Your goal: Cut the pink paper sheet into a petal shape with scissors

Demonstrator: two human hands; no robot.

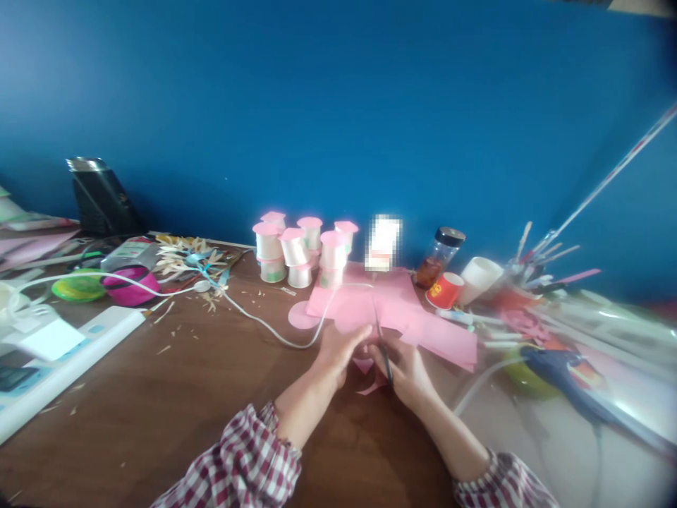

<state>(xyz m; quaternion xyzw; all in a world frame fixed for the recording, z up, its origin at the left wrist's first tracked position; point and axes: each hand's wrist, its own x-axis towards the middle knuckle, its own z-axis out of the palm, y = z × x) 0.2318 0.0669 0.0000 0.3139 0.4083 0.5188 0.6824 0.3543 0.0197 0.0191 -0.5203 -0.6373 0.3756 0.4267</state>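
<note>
My left hand (338,349) pinches the near edge of a pink paper sheet (391,310) lying on the brown table (174,395). My right hand (405,370) is closed round a pair of dark scissors (383,353), whose blades point up into the pink paper. A small pink cut piece (364,365) sits between the two hands, and a pink scrap (373,387) lies just below it. Both sleeves are red and white plaid.
Several white cups with pink lids (301,250) stand behind the paper. A white cable (254,317) crosses the table. A glass jar (438,257), a red paper cup (446,289) and a white cup (479,276) are at right, a glue gun (565,367) nearer. A white power strip (63,353) lies left.
</note>
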